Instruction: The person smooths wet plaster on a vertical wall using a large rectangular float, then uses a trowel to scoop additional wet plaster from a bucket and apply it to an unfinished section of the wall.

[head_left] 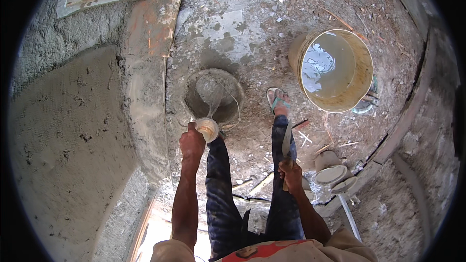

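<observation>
My left hand [192,143] is closed on the handle of a small pale mug [208,130], tipped over the near side of a mortar bucket [188,98]. From its mouth a stream of water [214,103] runs down into the bucket. Inside lies a grey lump of mortar [208,87] against the far side, and a thin wire handle loops over the right rim. Lower right, my right hand [291,174] grips a pointing trowel [287,141] by its handle, with the blade pointing away from me above my right leg.
A large tub [298,63] of cloudy water [345,75] stands at the right, beyond my sandalled foot [278,101]. Smooth wet plaster [68,150] covers the surface at left, beside a long board [145,87]. Pale containers [331,173] and scattered debris lie lower right.
</observation>
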### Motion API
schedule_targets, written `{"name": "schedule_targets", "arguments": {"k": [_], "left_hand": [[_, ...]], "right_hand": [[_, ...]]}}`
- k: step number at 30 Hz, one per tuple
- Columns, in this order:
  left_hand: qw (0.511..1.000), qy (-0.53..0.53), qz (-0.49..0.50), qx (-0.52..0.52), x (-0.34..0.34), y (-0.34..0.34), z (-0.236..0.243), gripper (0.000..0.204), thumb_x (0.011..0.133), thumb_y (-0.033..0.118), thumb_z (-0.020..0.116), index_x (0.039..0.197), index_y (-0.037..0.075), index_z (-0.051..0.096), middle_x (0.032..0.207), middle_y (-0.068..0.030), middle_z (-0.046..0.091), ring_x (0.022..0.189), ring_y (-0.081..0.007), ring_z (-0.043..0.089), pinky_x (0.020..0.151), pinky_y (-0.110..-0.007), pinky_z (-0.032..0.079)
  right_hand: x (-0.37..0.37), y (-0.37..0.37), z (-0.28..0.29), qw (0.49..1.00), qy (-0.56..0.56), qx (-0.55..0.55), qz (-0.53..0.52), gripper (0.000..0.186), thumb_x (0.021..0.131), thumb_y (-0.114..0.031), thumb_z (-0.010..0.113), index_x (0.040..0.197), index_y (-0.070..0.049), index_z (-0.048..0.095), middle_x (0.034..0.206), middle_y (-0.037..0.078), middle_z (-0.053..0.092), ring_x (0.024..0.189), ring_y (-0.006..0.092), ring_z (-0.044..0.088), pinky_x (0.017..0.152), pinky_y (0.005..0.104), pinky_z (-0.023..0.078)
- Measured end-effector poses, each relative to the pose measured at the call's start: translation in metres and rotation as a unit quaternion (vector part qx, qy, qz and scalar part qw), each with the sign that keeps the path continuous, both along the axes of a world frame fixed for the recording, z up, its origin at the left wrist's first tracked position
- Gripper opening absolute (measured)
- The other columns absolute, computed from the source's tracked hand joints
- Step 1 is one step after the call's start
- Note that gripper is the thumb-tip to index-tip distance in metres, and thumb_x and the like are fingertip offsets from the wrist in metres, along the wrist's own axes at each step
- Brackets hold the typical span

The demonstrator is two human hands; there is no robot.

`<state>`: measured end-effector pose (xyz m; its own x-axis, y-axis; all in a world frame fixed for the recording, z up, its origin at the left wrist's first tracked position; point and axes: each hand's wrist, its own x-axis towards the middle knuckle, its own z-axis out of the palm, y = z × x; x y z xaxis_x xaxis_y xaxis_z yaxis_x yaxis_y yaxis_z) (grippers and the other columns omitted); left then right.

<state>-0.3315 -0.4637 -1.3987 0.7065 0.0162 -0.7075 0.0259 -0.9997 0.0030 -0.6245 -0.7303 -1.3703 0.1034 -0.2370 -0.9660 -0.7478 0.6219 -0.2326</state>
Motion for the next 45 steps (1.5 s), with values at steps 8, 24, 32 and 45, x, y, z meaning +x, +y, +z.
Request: {"name": "schedule_targets", "arguments": {"k": [8,24,32,45], "left_hand": [[0.940,-0.172,0.089,-0.282,-0.026,-0.143,0.071,0.029,0.098,0.008,0.061,0.124,0.003,0.050,0.071,-0.0207,0.067,0.058,-0.0386,0.068,0.053,-0.049,0.054],[0.866,-0.126,0.104,-0.473,-0.011,-0.335,0.063,0.033,0.093,0.005,0.060,0.120,-0.002,0.044,0.068,-0.0206,0.065,0.061,-0.0406,0.068,0.057,-0.050,0.052],[0.886,-0.077,0.151,-0.432,-0.021,-0.374,0.078,0.034,0.093,0.008,0.064,0.120,-0.001,0.045,0.064,-0.0167,0.064,0.060,-0.0376,0.068,0.059,-0.050,0.054],[0.960,-0.099,0.217,-0.147,-0.073,-0.128,-0.084,0.060,0.085,0.041,0.077,0.126,0.003,0.057,0.115,-0.0205,0.067,0.118,-0.0383,0.061,0.105,-0.053,0.041]], "right_hand": [[0.004,-0.008,0.006,1.000,-0.015,0.011,0.010,0.020,0.094,-0.023,0.074,0.099,-0.006,0.066,0.076,0.002,0.064,0.062,0.0093,0.057,0.056,0.0261,0.048],[0.060,-0.077,0.030,0.995,-0.045,0.020,0.087,0.023,0.096,-0.022,0.071,0.104,-0.001,0.066,0.085,0.005,0.067,0.071,0.0107,0.060,0.061,0.0281,0.049],[0.050,-0.101,0.013,0.964,-0.133,-0.080,0.215,0.028,0.097,-0.022,0.068,0.112,0.001,0.064,0.087,0.006,0.066,0.079,0.0128,0.063,0.067,0.0315,0.049],[0.047,-0.107,0.030,0.984,-0.046,0.106,0.136,0.024,0.101,-0.030,0.068,0.113,-0.010,0.061,0.074,0.002,0.061,0.050,0.0111,0.057,0.042,0.0280,0.046]]}}
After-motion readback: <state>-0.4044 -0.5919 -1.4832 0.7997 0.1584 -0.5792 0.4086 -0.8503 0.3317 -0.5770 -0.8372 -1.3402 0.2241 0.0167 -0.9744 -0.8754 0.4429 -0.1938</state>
